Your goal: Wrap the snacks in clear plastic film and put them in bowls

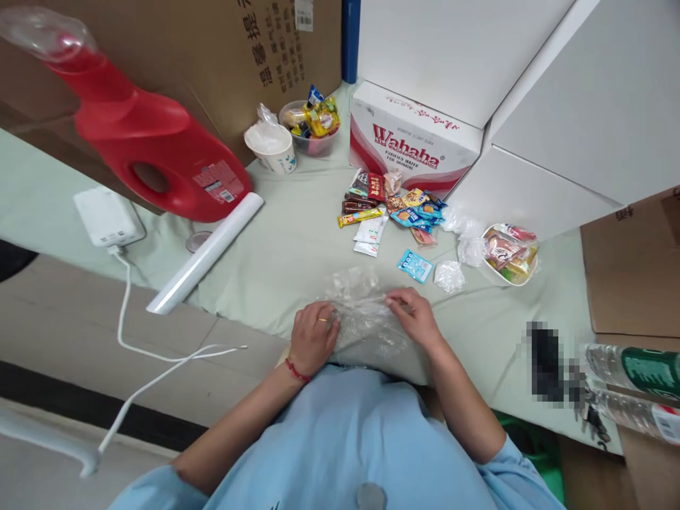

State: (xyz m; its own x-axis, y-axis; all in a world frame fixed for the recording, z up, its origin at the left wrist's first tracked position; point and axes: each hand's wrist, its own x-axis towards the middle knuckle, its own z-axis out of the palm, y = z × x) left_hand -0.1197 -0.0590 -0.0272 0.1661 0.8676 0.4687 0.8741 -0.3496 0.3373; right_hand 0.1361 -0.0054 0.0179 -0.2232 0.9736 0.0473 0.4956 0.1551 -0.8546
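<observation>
A crumpled clear plastic bag (369,322) lies spread at the table's front edge, close to my body. My left hand (313,333) grips its left side, with a ring on one finger and a red band at the wrist. On the opposite side, my right hand (417,319) pinches the bag's upper edge between thumb and fingers. Just beyond lie a light-blue packet (415,265) and a balled-up clear plastic piece (449,276). Farther back is a pile of wrapped snacks (417,207), with white sachets (370,232) and a yellow wrapped bar (360,217).
At right stands a white bowl of snacks (491,273); bottles (632,368) lie beyond it. A Wahaba carton (409,142), snack tub (316,145) and paper cup (270,147) stand behind. Leftward are a red jug (159,127), white roll (207,255) and power bank (109,216) with cable.
</observation>
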